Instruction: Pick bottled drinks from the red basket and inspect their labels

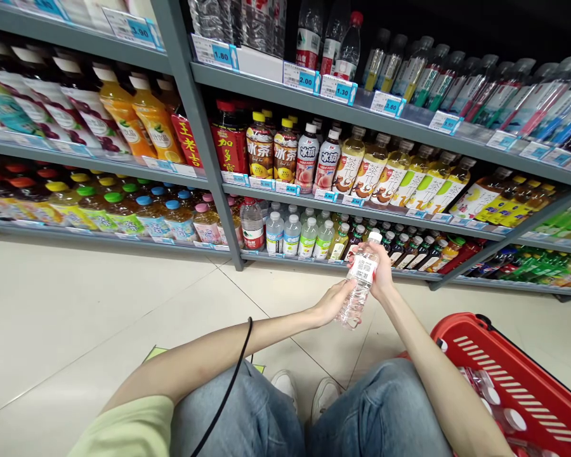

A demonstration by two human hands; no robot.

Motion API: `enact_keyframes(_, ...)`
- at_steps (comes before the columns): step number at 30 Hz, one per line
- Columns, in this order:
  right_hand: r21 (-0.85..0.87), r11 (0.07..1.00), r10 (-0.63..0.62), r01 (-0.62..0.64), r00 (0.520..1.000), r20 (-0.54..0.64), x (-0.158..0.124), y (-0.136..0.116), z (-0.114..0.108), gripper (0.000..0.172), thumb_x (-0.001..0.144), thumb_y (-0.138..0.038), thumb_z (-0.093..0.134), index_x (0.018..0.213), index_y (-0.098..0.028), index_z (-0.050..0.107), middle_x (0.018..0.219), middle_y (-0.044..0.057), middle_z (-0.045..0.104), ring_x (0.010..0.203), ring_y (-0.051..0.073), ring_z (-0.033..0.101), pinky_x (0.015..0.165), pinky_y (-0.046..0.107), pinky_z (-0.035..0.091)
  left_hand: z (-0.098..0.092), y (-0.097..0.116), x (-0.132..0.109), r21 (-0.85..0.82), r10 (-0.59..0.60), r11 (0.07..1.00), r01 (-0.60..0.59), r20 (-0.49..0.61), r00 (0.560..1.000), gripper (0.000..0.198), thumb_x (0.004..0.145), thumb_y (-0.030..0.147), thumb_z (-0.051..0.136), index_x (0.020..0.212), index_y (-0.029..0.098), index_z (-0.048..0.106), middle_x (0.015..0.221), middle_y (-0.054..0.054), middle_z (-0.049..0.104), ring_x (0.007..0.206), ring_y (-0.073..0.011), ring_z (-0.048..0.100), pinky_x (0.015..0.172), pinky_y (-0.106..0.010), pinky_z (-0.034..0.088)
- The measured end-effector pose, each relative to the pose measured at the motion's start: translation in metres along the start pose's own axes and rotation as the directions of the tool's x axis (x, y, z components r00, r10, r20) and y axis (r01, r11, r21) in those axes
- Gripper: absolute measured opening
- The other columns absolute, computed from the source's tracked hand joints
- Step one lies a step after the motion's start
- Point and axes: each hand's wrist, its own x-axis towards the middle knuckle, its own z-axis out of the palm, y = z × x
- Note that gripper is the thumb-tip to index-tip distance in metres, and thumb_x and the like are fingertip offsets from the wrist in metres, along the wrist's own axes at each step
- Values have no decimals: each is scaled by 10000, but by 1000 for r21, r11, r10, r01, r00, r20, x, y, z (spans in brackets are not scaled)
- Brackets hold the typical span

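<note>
A clear plastic water bottle (356, 289) with a white cap and a white label is held tilted in front of the lowest shelf, its cap end up and away from me. My right hand (382, 270) grips it around the upper part, near the label. Lower down, my left hand (334, 299) is closed on the bottle's side, thumb over the clear plastic. A barcode and printed text face me on the label. Some fingers of both hands are hidden behind the bottle.
A red shopping basket (509, 362) with several bottles stands on the floor at my right. Grey shelves (276, 192) full of drinks run across in front. My knees are bent below, and a black cord (231, 387) hangs across my left arm.
</note>
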Motion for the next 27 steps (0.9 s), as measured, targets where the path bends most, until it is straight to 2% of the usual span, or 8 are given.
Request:
enact_keyframes(17,-3,1000,3,-3,1000,5,-1,1,-1,280,753,-432,710,880,-190,651,781,21,710,613,193,690,541,335,617,-2,-2,1,10,-26,1000,26,-2,1000,711,765,792,592,1040,137,567,729,-73,670,559,-233,690,514,-338,551)
enact_keyframes(27,-15,1000,-5,5,1000,27,2,3,-5,280,782,-439,708,909,-195,654,804,24,722,645,194,706,543,325,617,-1,0,-1,8,-19,1000,19,-1,1000,713,749,801,602,1023,143,573,722,-68,672,555,-231,684,509,-334,547)
